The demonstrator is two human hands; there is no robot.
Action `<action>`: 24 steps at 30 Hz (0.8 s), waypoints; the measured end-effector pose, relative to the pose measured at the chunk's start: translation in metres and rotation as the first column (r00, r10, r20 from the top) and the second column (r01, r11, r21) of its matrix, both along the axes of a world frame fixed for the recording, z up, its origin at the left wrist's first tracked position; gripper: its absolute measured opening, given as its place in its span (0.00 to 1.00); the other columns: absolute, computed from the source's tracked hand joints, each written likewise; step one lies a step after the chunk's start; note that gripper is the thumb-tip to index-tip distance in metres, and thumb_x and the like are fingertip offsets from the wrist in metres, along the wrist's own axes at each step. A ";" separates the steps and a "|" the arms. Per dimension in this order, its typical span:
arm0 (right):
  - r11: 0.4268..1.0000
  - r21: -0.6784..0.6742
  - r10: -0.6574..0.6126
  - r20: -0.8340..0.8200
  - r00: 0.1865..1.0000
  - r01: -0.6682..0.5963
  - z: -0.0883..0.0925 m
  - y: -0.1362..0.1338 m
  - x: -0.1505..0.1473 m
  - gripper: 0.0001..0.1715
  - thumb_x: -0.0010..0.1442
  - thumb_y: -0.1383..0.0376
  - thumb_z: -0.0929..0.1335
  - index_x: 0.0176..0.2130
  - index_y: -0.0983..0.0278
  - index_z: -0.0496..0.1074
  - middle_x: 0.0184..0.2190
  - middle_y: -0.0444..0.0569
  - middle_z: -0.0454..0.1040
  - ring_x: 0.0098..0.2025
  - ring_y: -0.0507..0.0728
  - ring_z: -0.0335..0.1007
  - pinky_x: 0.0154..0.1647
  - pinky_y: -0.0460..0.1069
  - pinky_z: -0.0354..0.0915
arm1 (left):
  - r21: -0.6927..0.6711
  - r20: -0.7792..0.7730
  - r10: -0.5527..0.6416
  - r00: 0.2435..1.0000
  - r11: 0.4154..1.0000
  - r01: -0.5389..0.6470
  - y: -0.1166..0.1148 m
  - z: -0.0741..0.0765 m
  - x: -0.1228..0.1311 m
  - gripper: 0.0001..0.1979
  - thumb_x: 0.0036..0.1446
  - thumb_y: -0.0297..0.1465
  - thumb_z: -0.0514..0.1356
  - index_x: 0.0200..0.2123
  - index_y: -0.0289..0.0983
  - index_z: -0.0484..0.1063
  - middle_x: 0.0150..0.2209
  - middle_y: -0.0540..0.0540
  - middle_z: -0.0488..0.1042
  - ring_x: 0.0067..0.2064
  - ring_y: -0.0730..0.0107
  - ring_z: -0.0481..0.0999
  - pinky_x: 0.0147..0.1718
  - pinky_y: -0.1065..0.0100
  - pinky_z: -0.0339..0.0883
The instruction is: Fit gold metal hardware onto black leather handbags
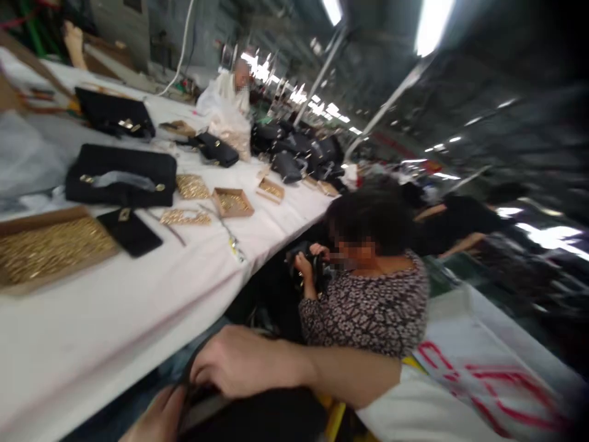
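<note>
My right hand [243, 362] reaches in from the right on a bare forearm with a white sleeve. Its fingers curl down over the top edge of a black bag [262, 417] that lies low in front of me, below the table's edge. At the bottom of the view my left hand [156, 420] shows only in part. It is closed on the same bag's left edge, next to a pale grey strip. The two hands are a hand's width apart. Most of the bag is cut off by the frame.
A long white-covered table [138, 307] runs away on the left. It carries black handbags [120, 175], a black flap piece [130, 232] and cardboard trays of gold hardware [46, 248]. A seated person in a patterned blouse [368, 307] works on a black item close ahead. More people sit beyond.
</note>
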State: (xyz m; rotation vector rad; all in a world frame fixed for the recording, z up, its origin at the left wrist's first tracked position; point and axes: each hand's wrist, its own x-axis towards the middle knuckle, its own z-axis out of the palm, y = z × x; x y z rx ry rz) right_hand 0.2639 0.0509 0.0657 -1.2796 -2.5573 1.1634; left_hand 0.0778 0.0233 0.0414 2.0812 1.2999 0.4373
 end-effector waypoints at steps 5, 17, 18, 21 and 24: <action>0.992 -0.010 -0.127 0.004 0.992 0.127 -0.015 0.006 -0.001 0.10 0.74 0.67 0.72 0.45 0.61 0.88 0.44 0.51 0.89 0.47 0.59 0.85 0.51 0.49 0.71 | -0.201 -0.082 0.142 0.986 0.967 -0.156 -0.057 -0.017 -0.050 0.12 0.75 0.35 0.65 0.57 0.39 0.80 0.59 0.39 0.81 0.53 0.57 0.84 0.52 0.55 0.83; 0.693 -0.700 -0.322 -0.090 0.942 0.171 -0.033 0.000 -0.016 0.12 0.61 0.59 0.81 0.44 0.62 0.89 0.35 0.45 0.87 0.35 0.55 0.80 0.36 0.46 0.69 | -0.139 0.140 0.253 0.957 0.962 -0.234 -0.073 -0.034 -0.055 0.12 0.73 0.27 0.58 0.55 0.44 0.76 0.55 0.43 0.78 0.49 0.59 0.86 0.44 0.62 0.84; 0.619 -0.759 -0.385 -0.071 0.920 0.201 -0.035 -0.002 -0.017 0.15 0.57 0.59 0.83 0.44 0.62 0.89 0.34 0.45 0.86 0.34 0.55 0.79 0.35 0.46 0.69 | -0.163 0.144 0.285 0.948 0.951 -0.261 -0.074 -0.033 -0.054 0.12 0.72 0.27 0.59 0.55 0.44 0.74 0.55 0.43 0.78 0.49 0.60 0.86 0.45 0.60 0.85; 0.427 -0.866 -0.542 -0.014 0.840 0.261 -0.041 -0.009 -0.020 0.25 0.48 0.60 0.87 0.44 0.64 0.86 0.31 0.43 0.82 0.32 0.52 0.74 0.32 0.45 0.67 | -0.247 0.135 0.393 0.910 0.902 -0.353 -0.077 -0.032 -0.049 0.15 0.69 0.26 0.61 0.57 0.44 0.71 0.52 0.44 0.79 0.50 0.58 0.85 0.49 0.55 0.86; 0.347 -0.902 -0.562 0.020 0.827 0.257 -0.045 -0.011 -0.019 0.21 0.49 0.57 0.87 0.39 0.65 0.86 0.30 0.44 0.81 0.30 0.50 0.70 0.30 0.44 0.64 | -0.316 0.119 0.500 0.858 0.838 -0.445 -0.080 -0.034 -0.044 0.18 0.66 0.28 0.64 0.57 0.44 0.69 0.51 0.45 0.81 0.49 0.56 0.86 0.49 0.50 0.87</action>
